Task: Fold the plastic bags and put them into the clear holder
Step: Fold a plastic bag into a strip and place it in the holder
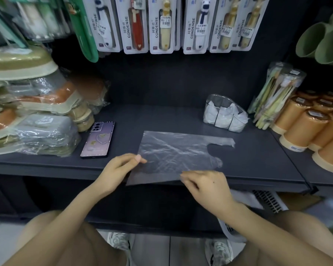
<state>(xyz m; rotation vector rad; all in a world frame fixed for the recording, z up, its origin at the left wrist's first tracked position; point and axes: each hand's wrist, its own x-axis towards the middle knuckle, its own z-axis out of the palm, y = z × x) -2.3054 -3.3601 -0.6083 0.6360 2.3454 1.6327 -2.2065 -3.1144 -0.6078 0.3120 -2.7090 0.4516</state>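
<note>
Evidently the left grip (121, 169) and right grip (206, 186) pinch the near edge of the plastic bag (177, 150), flat on the shelf (161, 120) beyond them, probably to raise a first fold; the clear holder (224, 116) stands farther right.

The shelf (161, 116) is matt black. The plastic bag (173, 150) on it is clear, with whitish crease lines. Left of the bag, the phone (98, 139) is lilac with pale hearts. Behind the bag, the clear holder (217, 99) shows white folded bags (222, 118). Right of the bag, the cups (304, 125) are orange with cream bases.
</note>
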